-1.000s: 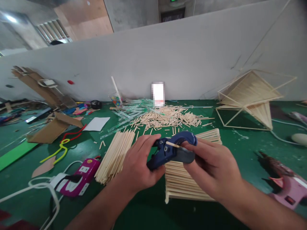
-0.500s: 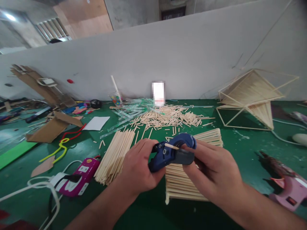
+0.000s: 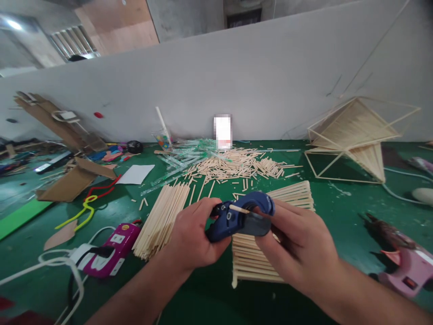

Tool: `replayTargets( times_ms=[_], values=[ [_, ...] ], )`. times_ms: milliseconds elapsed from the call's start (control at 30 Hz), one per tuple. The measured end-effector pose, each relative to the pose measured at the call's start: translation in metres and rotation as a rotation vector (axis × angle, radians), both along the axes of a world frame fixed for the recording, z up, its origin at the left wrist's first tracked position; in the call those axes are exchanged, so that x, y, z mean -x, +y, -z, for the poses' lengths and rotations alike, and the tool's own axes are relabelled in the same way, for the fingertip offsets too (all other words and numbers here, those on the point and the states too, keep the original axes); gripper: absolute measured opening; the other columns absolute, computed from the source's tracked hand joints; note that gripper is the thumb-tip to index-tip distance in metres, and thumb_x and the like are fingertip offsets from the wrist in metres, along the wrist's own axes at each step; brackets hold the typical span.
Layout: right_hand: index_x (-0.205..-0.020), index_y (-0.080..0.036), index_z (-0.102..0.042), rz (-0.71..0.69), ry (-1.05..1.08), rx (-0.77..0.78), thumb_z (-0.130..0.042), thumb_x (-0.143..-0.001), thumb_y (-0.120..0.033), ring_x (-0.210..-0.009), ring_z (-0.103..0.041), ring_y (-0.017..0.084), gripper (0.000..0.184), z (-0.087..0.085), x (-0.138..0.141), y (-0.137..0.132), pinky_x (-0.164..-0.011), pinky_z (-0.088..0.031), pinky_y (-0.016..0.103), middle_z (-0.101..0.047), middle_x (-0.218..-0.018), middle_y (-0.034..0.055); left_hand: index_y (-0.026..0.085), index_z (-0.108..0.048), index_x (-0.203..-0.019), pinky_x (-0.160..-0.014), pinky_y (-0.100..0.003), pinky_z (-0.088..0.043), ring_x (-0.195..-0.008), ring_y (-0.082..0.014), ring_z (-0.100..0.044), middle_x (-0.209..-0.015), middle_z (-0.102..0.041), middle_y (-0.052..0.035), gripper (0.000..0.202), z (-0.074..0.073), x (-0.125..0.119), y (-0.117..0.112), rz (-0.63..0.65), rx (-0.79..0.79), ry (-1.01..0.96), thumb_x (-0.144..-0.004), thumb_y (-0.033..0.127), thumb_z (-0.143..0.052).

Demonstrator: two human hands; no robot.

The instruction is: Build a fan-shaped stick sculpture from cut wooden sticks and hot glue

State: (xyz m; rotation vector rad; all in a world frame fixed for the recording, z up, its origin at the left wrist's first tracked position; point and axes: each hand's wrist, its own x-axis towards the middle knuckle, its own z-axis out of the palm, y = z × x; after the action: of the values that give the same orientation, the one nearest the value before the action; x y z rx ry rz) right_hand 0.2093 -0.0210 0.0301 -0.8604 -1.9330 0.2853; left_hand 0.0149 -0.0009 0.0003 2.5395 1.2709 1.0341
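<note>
Tool (image 3: 236, 223) over green table (image 3: 343, 221) — grey partition (image 3: 291, 76)

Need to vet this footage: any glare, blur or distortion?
Head view: the upper-left light glares, white rectangle by the wall is pixelated. Head view again: pink glue gun seems stretched near the edge; blue tool is clear in outline, soft in detail.

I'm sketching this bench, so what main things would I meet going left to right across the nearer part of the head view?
Flat bright-green strip, magenta plastic power strip, loose bundle of pale wooden sticks, left hand, dark-blue curved hand tool, right hand, pink glue gun.
</note>
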Motion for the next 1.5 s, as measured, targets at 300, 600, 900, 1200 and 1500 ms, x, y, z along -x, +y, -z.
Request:
replayTargets(
  times_ms=[300,600,900,1200,1500],
  values=[
    [-0.065,-0.016,-0.048,0.008,0.011,0.090,-0.046,-0.086,-0.018,-0.050,-0.036,0.007,0.022,0.003,-0.001,0.002,-0.046,-0.027,0.022,-0.040,-0.056,-0.0039,0.016,-0.057,-0.096,-0.062,-0.031,-0.051,-0.069,-0.0185,-0.063,-0.079,-0.065,-0.0048,0.030,-0.001,0.000,0.000,-0.031,0.005,0.010,-0.067,0.025,-0.061],
    [-0.072,-0.016,-0.051,-0.005,-0.031,0.178,-0.046,-0.090,-0.023,-0.054,-0.040,0.009,0.020,0.007,-0.005,0.008,-0.049,-0.029,0.023,-0.046,-0.061,-0.0025,0.017,-0.055,-0.098,-0.063,-0.029,-0.051,-0.071,-0.0175,-0.063,-0.080,-0.065,-0.0033,0.034,0.002,0.003,0.004,-0.064,-0.028,-0.003,-0.064,0.019,-0.060],
    [-0.064,-0.018,-0.046,-0.256,-0.040,0.468,-0.040,-0.095,-0.036,-0.054,-0.036,0.009,0.036,-0.007,-0.016,0.011,-0.050,-0.029,0.023,-0.039,-0.060,-0.0029,0.017,-0.051,-0.105,-0.067,-0.031,-0.052,-0.076,-0.0193,-0.063,-0.086,-0.064,-0.0048,0.040,0.005,0.005,0.004,0.005,-0.077,-0.010,-0.067,0.023,-0.060],
    [-0.067,-0.016,-0.051,-0.532,0.138,0.938,-0.045,-0.093,-0.045,-0.056,-0.030,0.007,0.039,-0.011,-0.022,0.016,-0.049,-0.023,0.022,-0.037,-0.061,-0.0042,0.016,-0.051,-0.104,-0.065,-0.034,-0.053,-0.076,-0.0218,-0.063,-0.087,-0.064,-0.0082,0.039,0.002,0.005,0.004,0.054,-0.115,0.015,-0.067,0.028,-0.056],
    [-0.072,-0.015,-0.055,-0.562,0.190,1.017,-0.045,-0.093,-0.045,-0.056,-0.028,0.008,0.037,-0.007,-0.026,0.020,-0.049,-0.021,0.023,-0.036,-0.063,-0.0035,0.016,-0.051,-0.102,-0.060,-0.029,-0.053,-0.068,-0.0178,-0.063,-0.081,-0.064,-0.0050,0.038,0.002,0.003,0.003,0.052,-0.127,0.025,-0.067,0.027,-0.059]
  ],
)
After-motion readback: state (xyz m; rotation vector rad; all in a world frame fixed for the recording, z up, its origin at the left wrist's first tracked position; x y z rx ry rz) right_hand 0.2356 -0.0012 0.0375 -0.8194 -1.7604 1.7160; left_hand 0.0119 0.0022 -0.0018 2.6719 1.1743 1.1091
